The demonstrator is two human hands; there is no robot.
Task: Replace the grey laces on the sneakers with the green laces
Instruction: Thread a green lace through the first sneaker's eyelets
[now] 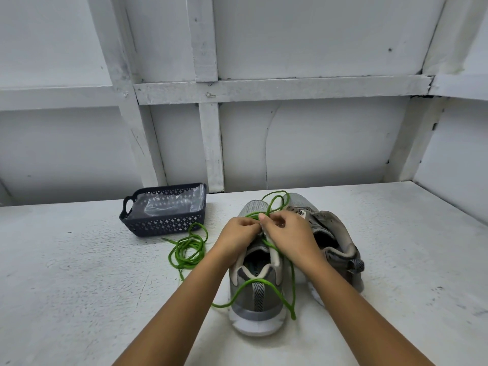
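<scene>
A person's left hand (239, 231) and right hand (286, 232), both bare. The slim left forearm (179, 299) and right forearm (356, 307) are uncovered down to the picture's lower edge. One short, rounded fingernail shows.

No text to read here, dark marks on the tongue label (300, 213) of the right-hand sneaker (340, 249) — too small to make out, faint print on the insole (254, 270) of the near sneaker (239, 281) — blurred too

White-painted panelled wall (303, 133) with timber battens behind speckled white table (79, 273)
</scene>
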